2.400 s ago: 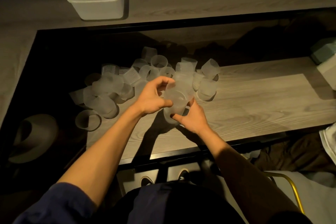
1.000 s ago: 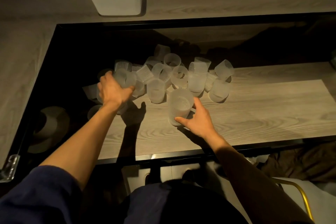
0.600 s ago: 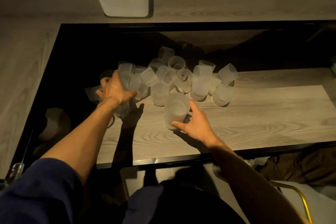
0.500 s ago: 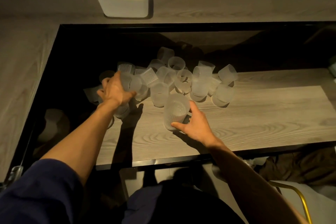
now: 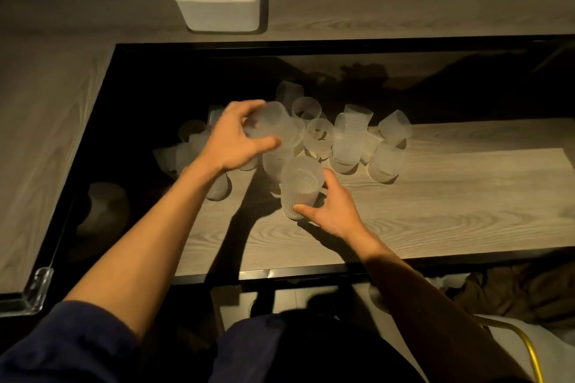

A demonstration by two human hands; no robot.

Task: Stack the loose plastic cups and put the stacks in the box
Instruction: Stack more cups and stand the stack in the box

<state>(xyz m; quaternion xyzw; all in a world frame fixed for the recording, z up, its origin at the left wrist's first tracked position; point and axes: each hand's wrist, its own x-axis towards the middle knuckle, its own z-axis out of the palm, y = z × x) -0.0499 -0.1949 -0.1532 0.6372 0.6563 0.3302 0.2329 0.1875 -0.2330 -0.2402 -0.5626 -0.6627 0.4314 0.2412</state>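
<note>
The left grip point(image 5: 236, 141) clasps a single cup point(image 5: 270, 123) above the loose cups point(image 5: 351, 140), likely to drop it into the stack point(image 5: 300, 186) that the right grip point(image 5: 334, 210) grasps upright on the desk point(image 5: 451, 202) (held low, for steadiness). The box point(image 5: 217, 6) stands well beyond; its contents are cut off. Blur hides which way the lifted cup faces, and the stack's count is unreadable.
</note>
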